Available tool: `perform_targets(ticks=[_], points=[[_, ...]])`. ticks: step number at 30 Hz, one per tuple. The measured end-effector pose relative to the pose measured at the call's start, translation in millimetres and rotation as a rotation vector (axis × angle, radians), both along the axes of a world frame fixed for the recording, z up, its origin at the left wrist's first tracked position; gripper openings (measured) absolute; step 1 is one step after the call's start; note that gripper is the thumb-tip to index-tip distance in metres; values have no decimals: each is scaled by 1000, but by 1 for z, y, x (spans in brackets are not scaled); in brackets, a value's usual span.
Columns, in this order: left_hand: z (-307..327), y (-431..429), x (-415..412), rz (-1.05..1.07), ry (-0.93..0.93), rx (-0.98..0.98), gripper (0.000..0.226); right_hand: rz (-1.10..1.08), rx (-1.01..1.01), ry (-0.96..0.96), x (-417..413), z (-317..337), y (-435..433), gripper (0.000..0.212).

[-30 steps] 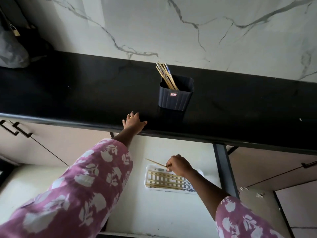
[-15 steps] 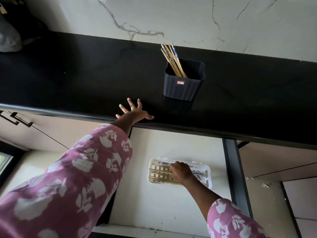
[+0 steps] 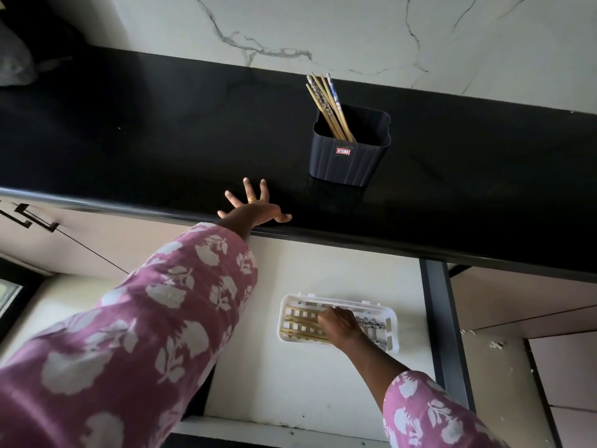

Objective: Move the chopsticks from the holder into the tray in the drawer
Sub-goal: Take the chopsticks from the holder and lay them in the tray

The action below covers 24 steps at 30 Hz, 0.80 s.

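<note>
Left hand (image 3: 255, 210) splayed empty on the black worktop (image 3: 145, 140), right hand (image 3: 339, 326) settles light, stiff, slippery chopsticks (image 3: 298, 333) in the drawer's tray (image 3: 392, 321); others (image 3: 324, 101), best pinched mid-shaft, wait in the holder (image 3: 349, 160).

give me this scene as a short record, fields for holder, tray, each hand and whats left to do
holder: dark holder upright on the black counter, several chopsticks leaning in it
tray: white tray in the open drawer, some chopsticks lying flat inside
left hand: left hand spread flat on the counter edge, empty
right hand: right hand down in the tray on the laid chopsticks
left to do: move the holder's chopsticks
</note>
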<state>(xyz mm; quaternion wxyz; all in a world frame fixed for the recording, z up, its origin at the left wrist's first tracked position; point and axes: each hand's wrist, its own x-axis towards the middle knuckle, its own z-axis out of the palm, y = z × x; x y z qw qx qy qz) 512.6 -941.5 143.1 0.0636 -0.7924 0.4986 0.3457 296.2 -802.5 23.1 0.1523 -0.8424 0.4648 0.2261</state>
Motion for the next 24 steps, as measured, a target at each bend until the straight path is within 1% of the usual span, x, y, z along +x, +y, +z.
perform_targets(ticks=[5, 7, 9, 12, 14, 17, 20, 24], points=[[2, -1, -1, 4, -2, 7, 101, 38, -50, -58, -3, 3, -6, 28], [2, -2, -2, 4, -4, 13, 100, 71, -87, -102, -5, 13, -10, 29], [2, -2, -1, 6, 2, 19, 100, 148, -214, -212, -8, 32, -18, 17], [5, 0, -1, -5, -2, 23, 98, 258, -413, -419, -12, 63, -37, 26], [7, 0, -1, -10, -2, 26, 98, 301, -575, -553, -11, 83, -57, 21], [9, 2, -2, -2, 4, 28, 97, 290, -796, -734, -7, 116, -94, 16], [9, 2, -2, -4, 6, 36, 96, 253, -985, -833, -5, 150, -135, 17], [8, 0, -2, 8, 9, 43, 95, 137, -1147, -831, 3, 187, -184, 14]])
